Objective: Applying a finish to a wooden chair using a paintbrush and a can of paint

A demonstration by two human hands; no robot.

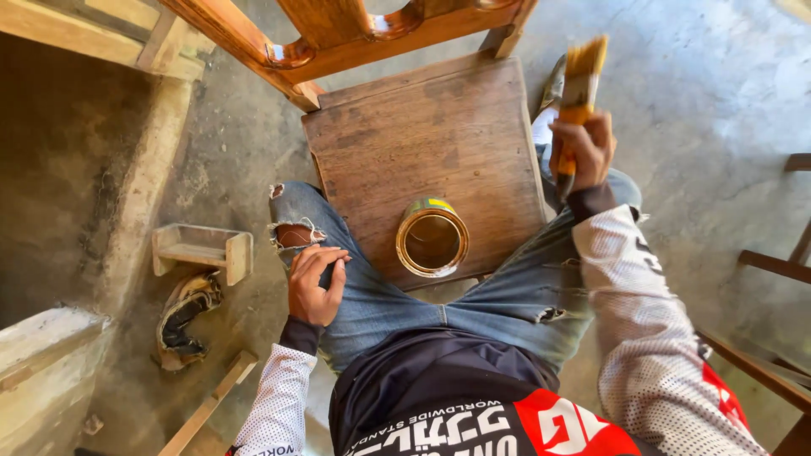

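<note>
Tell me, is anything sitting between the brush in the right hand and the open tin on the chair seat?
Nothing visible does. The right hand holds the brush bristles up beside the chair seat; only bare seat wood lies between it and the open tin. The left hand rests on the knee, off that line.

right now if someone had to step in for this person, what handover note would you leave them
Right hand: closed around the handle of the paintbrush, bristles pointing up, held beside the chair's right edge.
Left hand: empty, resting on the left knee of the torn jeans.
Open tin: stands upright on the chair seat near its front edge, holding brown liquid.
Done: the chair back looks glossy and orange-brown, apparently coated.
Left: the seat looks dull and dry, apparently uncoated. The chair's legs are out of view, so their state cannot be told.
</note>
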